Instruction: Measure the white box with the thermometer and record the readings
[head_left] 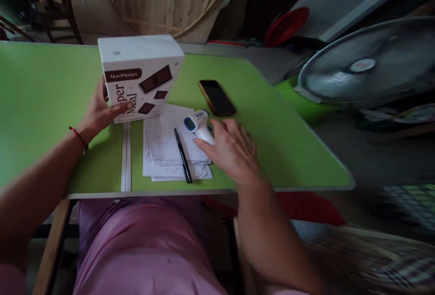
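Note:
My left hand (98,111) grips the lower left side of a white NutriMotion box (154,77), thumb across its printed front. The box stands tilted on the green table. My right hand (234,147) is at the handle of a white and blue infrared thermometer (199,124), with the thumb on one side and the fingers on the other. The thermometer's small screen faces up and left over a stack of papers (159,136) with writing on them. A black pen (182,155) lies across the papers, left of my right thumb.
A dark smartphone (216,98) lies on the green table (288,154), beyond my right hand. A seam runs across the tabletop left of the papers. To the right are a large round metal lid (380,59) and a green tub (301,102). A red basin (287,25) is farther back.

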Demonstrator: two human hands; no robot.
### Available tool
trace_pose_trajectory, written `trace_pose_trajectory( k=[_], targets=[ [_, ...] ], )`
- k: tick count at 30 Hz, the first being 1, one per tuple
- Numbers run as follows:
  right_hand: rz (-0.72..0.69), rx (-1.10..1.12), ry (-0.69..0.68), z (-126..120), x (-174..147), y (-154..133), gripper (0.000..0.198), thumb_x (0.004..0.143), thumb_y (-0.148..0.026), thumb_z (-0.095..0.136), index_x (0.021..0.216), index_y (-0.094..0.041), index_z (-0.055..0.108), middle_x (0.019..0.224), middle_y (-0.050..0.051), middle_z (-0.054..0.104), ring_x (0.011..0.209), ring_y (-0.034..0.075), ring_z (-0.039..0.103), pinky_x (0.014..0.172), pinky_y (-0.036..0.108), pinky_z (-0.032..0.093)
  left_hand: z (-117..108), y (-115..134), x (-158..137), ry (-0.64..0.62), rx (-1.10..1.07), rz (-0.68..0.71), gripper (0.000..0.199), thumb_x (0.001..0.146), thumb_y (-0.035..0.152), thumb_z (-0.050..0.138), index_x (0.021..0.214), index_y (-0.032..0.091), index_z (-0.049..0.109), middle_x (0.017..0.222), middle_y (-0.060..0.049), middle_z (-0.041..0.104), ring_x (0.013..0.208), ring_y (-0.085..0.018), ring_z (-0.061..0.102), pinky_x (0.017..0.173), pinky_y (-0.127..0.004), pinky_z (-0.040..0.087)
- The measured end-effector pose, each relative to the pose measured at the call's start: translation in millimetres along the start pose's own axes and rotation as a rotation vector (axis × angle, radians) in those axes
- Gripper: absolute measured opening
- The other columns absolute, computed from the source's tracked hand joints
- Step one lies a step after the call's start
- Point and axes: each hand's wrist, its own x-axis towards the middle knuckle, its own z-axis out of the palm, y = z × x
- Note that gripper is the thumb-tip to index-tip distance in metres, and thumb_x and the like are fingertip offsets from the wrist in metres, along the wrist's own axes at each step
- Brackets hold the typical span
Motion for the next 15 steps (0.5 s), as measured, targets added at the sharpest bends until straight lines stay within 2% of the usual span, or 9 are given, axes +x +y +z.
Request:
trace_pose_trajectory(
  k=[2, 4, 5, 7, 9, 11, 13, 15],
  targets=[
    [0.161, 0.011, -0.149, 4.3, 6.1, 10.5, 0.046, 0.082, -0.054, 0.078, 0.107, -0.015, 0.072, 0.101, 0.018, 0.070, 0.088, 0.032, 0.068, 0.072, 0.043, 0.051, 2.9, -6.2, 0.5, 0.059, -0.028, -0.003, 0.085, 0.072, 0.066, 0.086, 0.135, 0.019, 0.052, 0.137, -0.018, 0.066, 0.127, -0.034, 0.066, 0.095, -0.047, 0.061],
    [0.274, 0.064, -0.253, 10.0, 11.6, 16.6, 0.042, 0.078, -0.056, 0.079, 0.093, -0.017, 0.072, 0.092, 0.015, 0.071, 0.079, 0.030, 0.068, 0.067, 0.040, 0.050, 2.9, -6.6, -0.2, 0.122, -0.032, -0.019, 0.081, 0.072, 0.063, 0.087, 0.131, 0.018, 0.057, 0.133, -0.018, 0.069, 0.123, -0.034, 0.068, 0.097, -0.049, 0.061],
    [0.309, 0.111, -0.258, 12.2, 13.7, 17.7, 0.039, 0.077, -0.055, 0.080, 0.087, -0.019, 0.071, 0.085, 0.012, 0.070, 0.075, 0.028, 0.066, 0.064, 0.039, 0.048, 2.3, -4.7, -1.2, 0.152, -0.046, -0.028, 0.079, 0.072, 0.063, 0.088, 0.129, 0.017, 0.059, 0.131, -0.018, 0.071, 0.121, -0.035, 0.069, 0.097, -0.050, 0.061],
    [0.349, 0.248, -0.170, 12.4, 15.8, 15.4, 0.037, 0.072, -0.054, 0.081, 0.082, -0.021, 0.070, 0.077, 0.009, 0.069, 0.069, 0.026, 0.063, 0.061, 0.037, 0.047, 1.2, 2.0, -4.4, 0.171, -0.115, -0.039, 0.072, 0.073, 0.063, 0.087, 0.124, 0.016, 0.064, 0.125, -0.016, 0.074, 0.115, -0.036, 0.073, 0.096, -0.052, 0.062],
    [0.363, 0.461, -0.008, 4.2, 15.5, 5.9, 0.042, 0.070, -0.058, 0.080, 0.088, -0.021, 0.071, 0.079, 0.008, 0.070, 0.070, 0.025, 0.063, 0.062, 0.038, 0.048, 1.8, 10.6, -9.1, 0.118, -0.215, -0.047, 0.065, 0.077, 0.063, 0.084, 0.119, 0.016, 0.069, 0.119, -0.014, 0.077, 0.108, -0.035, 0.076, 0.092, -0.053, 0.064],
    [0.352, 0.754, 0.140, -12.6, 13.6, -11.7, 0.047, 0.075, -0.062, 0.074, 0.098, -0.021, 0.070, 0.086, 0.007, 0.070, 0.073, 0.024, 0.063, 0.063, 0.038, 0.050, 3.8, 18.2, -14.5, 0.040, -0.273, -0.066, 0.059, 0.079, 0.063, 0.082, 0.116, 0.017, 0.072, 0.115, -0.013, 0.079, 0.102, -0.035, 0.078, 0.089, -0.052, 0.066],
    [0.301, 1.082, 0.162, -33.4, 11.6, -35.6, 0.043, 0.082, -0.063, 0.067, 0.098, -0.023, 0.068, 0.079, 0.004, 0.064, 0.066, 0.020, 0.058, 0.058, 0.035, 0.047, 6.2, 22.7, -19.6, -0.016, -0.260, -0.087, 0.058, 0.080, 0.061, 0.082, 0.117, 0.018, 0.072, 0.114, -0.013, 0.080, 0.100, -0.035, 0.078, 0.087, -0.051, 0.066],
    [0.282, 1.359, 0.071, -51.5, 10.5, -61.5, 0.044, 0.081, -0.063, 0.068, 0.100, -0.024, 0.068, 0.075, 0.001, 0.060, 0.061, 0.017, 0.055, 0.055, 0.034, 0.046, 7.9, 24.0, -23.1, -0.034, -0.218, -0.109, 0.061, 0.080, 0.061, 0.082, 0.120, 0.017, 0.071, 0.115, -0.015, 0.079, 0.099, -0.035, 0.079, 0.084, -0.050, 0.066]
  ],
)
